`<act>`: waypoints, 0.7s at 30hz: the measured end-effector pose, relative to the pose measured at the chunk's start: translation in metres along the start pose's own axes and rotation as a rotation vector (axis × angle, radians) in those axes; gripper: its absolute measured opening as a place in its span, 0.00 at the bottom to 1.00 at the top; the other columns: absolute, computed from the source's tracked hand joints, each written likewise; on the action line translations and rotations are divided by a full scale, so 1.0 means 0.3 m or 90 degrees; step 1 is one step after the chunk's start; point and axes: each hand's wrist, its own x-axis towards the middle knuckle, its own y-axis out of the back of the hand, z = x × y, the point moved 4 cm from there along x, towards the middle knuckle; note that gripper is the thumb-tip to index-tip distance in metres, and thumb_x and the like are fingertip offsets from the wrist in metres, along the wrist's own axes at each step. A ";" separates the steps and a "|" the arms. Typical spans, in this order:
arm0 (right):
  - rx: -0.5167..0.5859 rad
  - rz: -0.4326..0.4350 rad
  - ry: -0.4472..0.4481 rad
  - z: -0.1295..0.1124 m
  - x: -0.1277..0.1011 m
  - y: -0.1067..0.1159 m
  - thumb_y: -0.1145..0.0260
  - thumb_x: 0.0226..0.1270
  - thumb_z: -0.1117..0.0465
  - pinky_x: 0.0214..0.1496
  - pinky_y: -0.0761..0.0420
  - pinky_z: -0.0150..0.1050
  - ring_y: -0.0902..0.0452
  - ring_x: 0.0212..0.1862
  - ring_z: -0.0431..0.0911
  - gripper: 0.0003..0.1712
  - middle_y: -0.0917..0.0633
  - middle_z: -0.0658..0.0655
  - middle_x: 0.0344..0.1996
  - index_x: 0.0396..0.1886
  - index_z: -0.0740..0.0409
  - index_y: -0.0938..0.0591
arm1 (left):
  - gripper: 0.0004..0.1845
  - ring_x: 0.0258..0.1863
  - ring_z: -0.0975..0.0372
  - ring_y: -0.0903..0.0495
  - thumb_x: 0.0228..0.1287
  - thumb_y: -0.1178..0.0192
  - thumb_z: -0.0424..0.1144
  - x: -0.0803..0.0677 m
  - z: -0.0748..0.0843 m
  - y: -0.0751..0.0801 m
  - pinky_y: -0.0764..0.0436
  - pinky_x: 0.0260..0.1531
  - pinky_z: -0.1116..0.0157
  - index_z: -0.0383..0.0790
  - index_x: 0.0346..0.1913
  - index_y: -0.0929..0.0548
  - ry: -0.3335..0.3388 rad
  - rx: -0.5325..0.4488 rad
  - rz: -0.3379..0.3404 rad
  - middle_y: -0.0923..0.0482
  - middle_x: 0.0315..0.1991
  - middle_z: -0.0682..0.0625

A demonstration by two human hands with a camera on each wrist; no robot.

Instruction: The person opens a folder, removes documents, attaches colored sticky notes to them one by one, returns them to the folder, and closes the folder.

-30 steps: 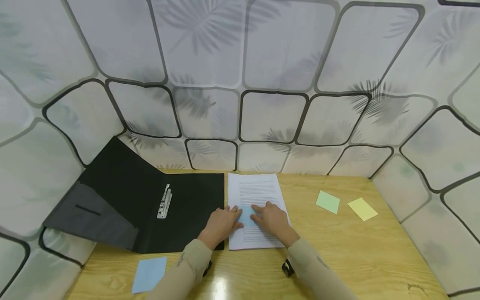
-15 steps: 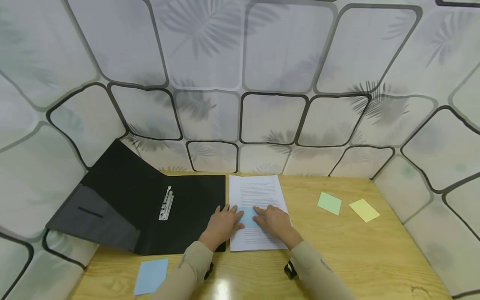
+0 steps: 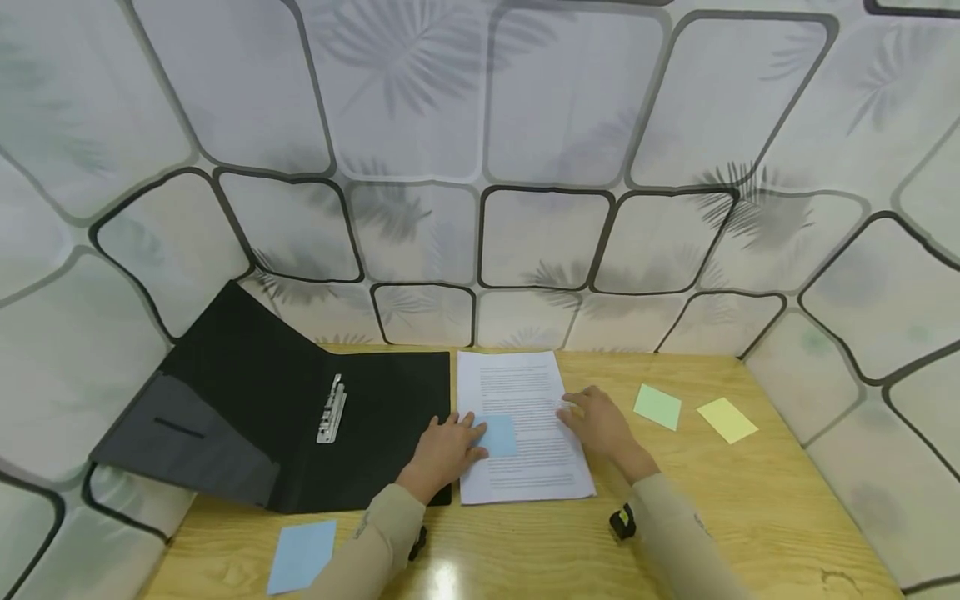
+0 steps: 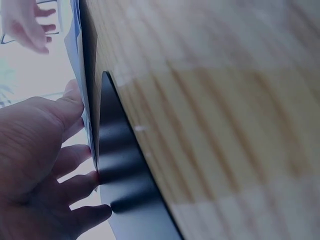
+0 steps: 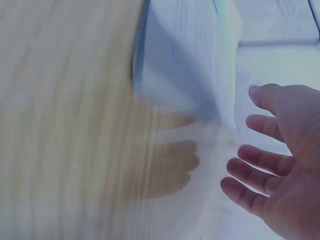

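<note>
— Since a second ago, what moved?

— Only the right hand (image 3: pixel 600 421): it has left the small blue square sticky note (image 3: pixel 497 436) and slid to the right edge of the white printed paper sheet (image 3: pixel 525 433), near the middle of the head view.

— Its fingers?

— Straight and spread, gripping nothing; the right wrist view shows them hanging apart above the pale wooden table (image 3: pixel 712 500).

— And the left hand (image 3: pixel 444 450)?

— It has stayed put, flat, fingers loosely apart, fingertips touching the note's left edge, palm lying over the open black plastic folder (image 3: pixel 300 417).

— Where is the note?

— Stuck on the sheet's left half, just below centre frame.

— Anything else?

— A green note (image 3: pixel 657 406) and a yellow note (image 3: pixel 726 419) at right, a second blue slip (image 3: pixel 302 556) at lower left.
</note>
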 end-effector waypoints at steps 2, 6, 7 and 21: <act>-0.006 0.014 -0.023 0.076 -0.005 0.040 0.37 0.80 0.51 0.63 0.21 0.65 0.24 0.63 0.69 0.28 0.22 0.74 0.64 0.69 0.65 0.20 | 0.30 0.76 0.44 0.28 0.75 0.41 0.59 -0.003 -0.002 0.003 0.27 0.72 0.39 0.53 0.75 0.22 0.000 0.001 0.003 0.28 0.77 0.44; -0.029 0.028 -0.056 0.212 -0.031 0.116 0.38 0.80 0.51 0.65 0.27 0.74 0.31 0.68 0.78 0.31 0.29 0.81 0.69 0.72 0.67 0.24 | 0.30 0.76 0.44 0.28 0.75 0.40 0.59 -0.005 -0.007 0.006 0.28 0.72 0.39 0.52 0.74 0.22 0.006 -0.006 0.004 0.28 0.77 0.44; -0.038 0.028 -0.061 0.239 -0.040 0.134 0.37 0.80 0.51 0.65 0.28 0.76 0.33 0.68 0.80 0.32 0.29 0.82 0.68 0.72 0.69 0.25 | 0.30 0.76 0.44 0.29 0.75 0.40 0.59 -0.005 -0.008 0.006 0.28 0.73 0.39 0.52 0.74 0.22 0.007 -0.010 0.002 0.28 0.77 0.44; -0.076 -0.043 -0.132 0.450 -0.083 0.211 0.43 0.83 0.54 0.61 0.27 0.78 0.35 0.66 0.84 0.32 0.33 0.86 0.67 0.74 0.74 0.31 | 0.30 0.77 0.43 0.30 0.75 0.40 0.57 -0.005 0.001 0.015 0.29 0.74 0.39 0.51 0.75 0.23 0.013 -0.046 -0.013 0.29 0.77 0.43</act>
